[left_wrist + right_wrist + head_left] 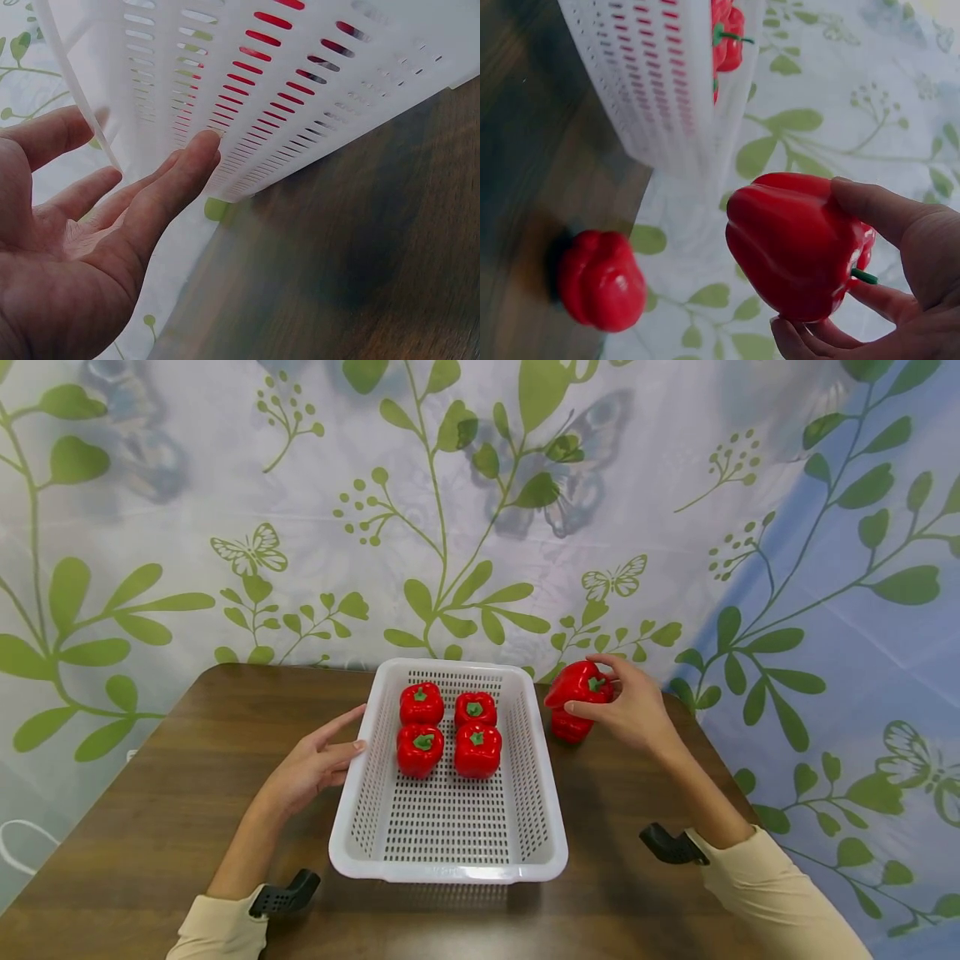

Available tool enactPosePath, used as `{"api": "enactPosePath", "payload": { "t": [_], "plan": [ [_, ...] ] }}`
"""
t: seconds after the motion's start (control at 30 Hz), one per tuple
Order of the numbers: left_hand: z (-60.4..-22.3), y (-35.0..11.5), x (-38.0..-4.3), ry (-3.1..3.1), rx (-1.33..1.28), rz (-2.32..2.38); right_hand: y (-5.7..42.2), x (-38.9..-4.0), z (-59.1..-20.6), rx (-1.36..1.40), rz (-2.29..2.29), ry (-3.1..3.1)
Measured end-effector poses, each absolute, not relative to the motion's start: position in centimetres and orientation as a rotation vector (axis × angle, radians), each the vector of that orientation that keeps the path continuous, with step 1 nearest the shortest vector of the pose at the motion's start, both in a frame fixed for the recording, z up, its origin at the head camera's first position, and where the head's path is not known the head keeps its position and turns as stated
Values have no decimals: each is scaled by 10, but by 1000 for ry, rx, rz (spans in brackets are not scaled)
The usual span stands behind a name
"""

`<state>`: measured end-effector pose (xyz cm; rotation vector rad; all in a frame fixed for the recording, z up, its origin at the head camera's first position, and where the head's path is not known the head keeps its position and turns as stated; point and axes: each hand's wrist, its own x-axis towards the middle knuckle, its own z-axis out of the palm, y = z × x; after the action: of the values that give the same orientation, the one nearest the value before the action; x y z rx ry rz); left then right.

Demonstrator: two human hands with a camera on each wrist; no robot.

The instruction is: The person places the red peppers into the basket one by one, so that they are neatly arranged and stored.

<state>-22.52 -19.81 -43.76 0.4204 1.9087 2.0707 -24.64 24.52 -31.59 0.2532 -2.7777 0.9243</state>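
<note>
My right hand [633,706] grips a red bell pepper [791,244] by its stem end, thumb on one side and fingers on the other. It is held above the table, to the right of a white perforated plastic basket [450,835]. Beneath it another red bell pepper [601,281] rests on the table, partly covered in the head view. Several red peppers with green stems, among them a front-left pepper [420,752], stand in the basket's far half. My left hand [315,766] touches the basket's left rim and side with extended fingers, not curled round it.
The basket stands on a dark brown wooden table [187,793]. A leaf-patterned curtain [300,527] hangs behind the table's back edge and along the right side. A white cable [22,852] shows at the far left.
</note>
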Motion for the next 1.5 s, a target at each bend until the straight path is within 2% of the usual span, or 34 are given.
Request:
{"api": "enactPosePath", "payload": {
  "t": [0.53,1.5],
  "plan": [
    [-438,-199,-226,1917,424,2063,183,-241,-299,501,901,-2749],
    [-437,-199,-225,1907,412,2070,100,-223,-314,801,882,-2816]
  ]
}}
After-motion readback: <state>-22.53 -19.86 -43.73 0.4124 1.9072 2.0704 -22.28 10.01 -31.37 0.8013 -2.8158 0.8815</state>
